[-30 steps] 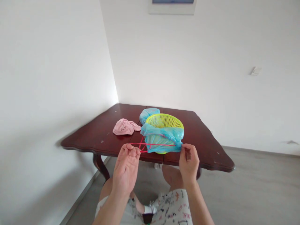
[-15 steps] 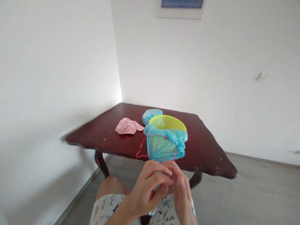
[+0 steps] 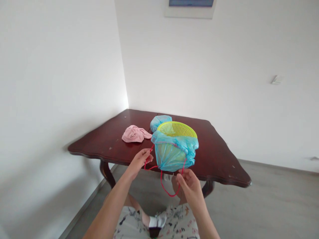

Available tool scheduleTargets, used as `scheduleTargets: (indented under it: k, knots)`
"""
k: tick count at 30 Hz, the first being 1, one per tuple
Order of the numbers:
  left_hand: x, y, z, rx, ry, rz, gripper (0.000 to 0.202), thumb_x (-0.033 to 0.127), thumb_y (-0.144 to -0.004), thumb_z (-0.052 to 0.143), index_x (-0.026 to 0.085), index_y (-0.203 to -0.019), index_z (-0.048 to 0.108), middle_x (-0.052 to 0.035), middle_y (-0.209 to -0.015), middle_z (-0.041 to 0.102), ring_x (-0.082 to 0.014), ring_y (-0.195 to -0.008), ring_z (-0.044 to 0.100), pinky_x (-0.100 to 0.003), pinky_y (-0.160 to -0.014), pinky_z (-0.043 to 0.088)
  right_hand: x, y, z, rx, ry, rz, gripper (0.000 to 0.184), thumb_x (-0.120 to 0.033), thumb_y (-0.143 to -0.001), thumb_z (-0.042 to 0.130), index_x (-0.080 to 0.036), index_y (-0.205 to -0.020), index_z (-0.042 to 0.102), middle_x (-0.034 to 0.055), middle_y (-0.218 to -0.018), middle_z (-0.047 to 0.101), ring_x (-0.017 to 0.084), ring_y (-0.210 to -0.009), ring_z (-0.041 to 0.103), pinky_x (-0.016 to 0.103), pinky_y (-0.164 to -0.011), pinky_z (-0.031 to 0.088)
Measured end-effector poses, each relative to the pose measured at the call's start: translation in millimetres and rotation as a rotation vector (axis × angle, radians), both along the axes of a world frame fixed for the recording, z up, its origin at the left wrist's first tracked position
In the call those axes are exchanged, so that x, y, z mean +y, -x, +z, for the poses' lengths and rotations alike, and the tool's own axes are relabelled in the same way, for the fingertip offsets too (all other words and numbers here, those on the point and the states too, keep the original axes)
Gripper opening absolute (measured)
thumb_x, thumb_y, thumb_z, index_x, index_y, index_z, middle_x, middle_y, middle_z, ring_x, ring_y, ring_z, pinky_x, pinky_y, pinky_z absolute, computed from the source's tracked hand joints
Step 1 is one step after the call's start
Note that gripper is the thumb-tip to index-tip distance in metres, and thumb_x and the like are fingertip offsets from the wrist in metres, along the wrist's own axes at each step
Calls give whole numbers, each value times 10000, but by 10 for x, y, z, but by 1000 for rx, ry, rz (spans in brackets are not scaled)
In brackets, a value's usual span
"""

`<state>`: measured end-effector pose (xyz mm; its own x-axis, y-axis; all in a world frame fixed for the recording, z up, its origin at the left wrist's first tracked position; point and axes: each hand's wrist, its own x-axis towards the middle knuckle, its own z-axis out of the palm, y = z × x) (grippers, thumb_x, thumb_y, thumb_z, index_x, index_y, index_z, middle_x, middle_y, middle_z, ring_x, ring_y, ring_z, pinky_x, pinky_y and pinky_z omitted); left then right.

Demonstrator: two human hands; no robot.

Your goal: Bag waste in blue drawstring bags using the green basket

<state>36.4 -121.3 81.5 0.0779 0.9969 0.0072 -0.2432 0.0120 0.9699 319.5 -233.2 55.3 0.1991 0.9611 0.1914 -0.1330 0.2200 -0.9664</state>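
A yellow-green plastic mesh basket [image 3: 176, 129] stands tilted on the table, its lower part wrapped in a blue plastic bag [image 3: 170, 156]. A thin red cord [image 3: 166, 189] runs through the bag's edge and sags in a loop below the table's front edge. My left hand [image 3: 138, 162] pinches the cord at the bag's left side. My right hand [image 3: 187, 183] holds the cord below the bag's front right. Behind the basket lies a bundle of blue plastic [image 3: 159, 122], partly hidden. A pink cloth [image 3: 134, 134] lies crumpled to its left.
The dark polished wooden table [image 3: 104, 147] has a scalloped edge and curved legs and stands against a white wall corner. My knees and patterned shorts [image 3: 132, 220] are below it, with a grey floor around. A wall switch [image 3: 277, 79] is at right.
My hands have moved apart from their close position below the bag. The left went up and left to the bag's side. The cord now hangs in a loop between them.
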Motion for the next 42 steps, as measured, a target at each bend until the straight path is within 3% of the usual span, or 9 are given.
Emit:
scheduleTargets:
  k: [3,10,18,23,27,32,36,40,42]
  knots:
    - [-74,67,178,-156,-14,23,629,695,-812,1058,174,-993,755,93,-682,527,-95,-636,520,-265,-852,599,-86,-40,152,68,65,133,464,-669,-1003,893,-228,-933,765,5,-742,682,166,-665,585,284,-641,484]
    - [-321,340,720,-565,-106,-61,726,619,-957,982,241,-736,402,109,-620,227,-113,-576,369,-273,-766,658,-66,-395,621,432,-119,72,419,-587,-1111,747,-276,-869,606,-9,-842,579,194,-780,600,346,-768,594]
    - [-377,240,1048,-631,-402,73,387,487,-977,966,207,-930,704,47,-782,562,-132,-754,642,-310,-882,708,-138,-464,1122,422,-265,49,258,-495,-1127,724,-311,-1287,808,5,-950,702,120,-611,533,335,-683,639]
    - [-429,23,1418,-231,-773,324,257,456,-1055,899,203,-1055,858,-108,-1497,739,-230,-1232,766,-332,-1087,641,-135,-373,1479,2,-483,-146,361,-338,-1120,799,-332,-1477,745,37,-1094,814,100,-590,616,278,-589,605]
    - [-438,-210,1679,-211,-815,205,317,426,-1107,857,292,-1389,803,-125,-1687,688,-292,-1557,658,-422,-1291,542,-44,-267,1721,-278,-607,-345,506,-288,-1110,812,-344,-1602,710,72,-1207,816,163,-838,775,283,-684,669]
    - [-386,-571,1881,-223,-896,-91,566,334,-1162,787,358,-1674,548,-98,-1380,814,-207,-1155,832,-355,-1028,667,92,-134,1833,-373,-708,-309,478,-248,-1175,688,-334,-1645,685,128,-1418,825,243,-1097,859,414,-902,748]
    - [-411,-788,1932,-147,-847,-220,695,359,-1180,758,362,-1770,389,5,-1094,756,-84,-680,673,-225,-668,572,146,-148,1900,-514,-818,-277,540,-165,-1184,614,-340,-1694,639,132,-1553,787,299,-1329,819,575,-1155,678]
    - [-482,-882,1967,64,-779,-283,938,420,-1130,828,313,-1850,237,100,-810,499,-96,-613,446,-216,-556,360,101,-242,2110,-830,-1027,-278,664,-33,-1112,576,-339,-1699,627,93,-1506,821,304,-1408,773,663,-1348,479]
    - [-499,-919,1995,255,-807,-344,1088,431,-1009,961,281,-1845,282,96,-817,518,-116,-652,470,-237,-589,394,54,-268,2244,-926,-1096,-210,697,13,-1074,553,-317,-1683,628,79,-1458,840,285,-1395,774,640,-1387,419]
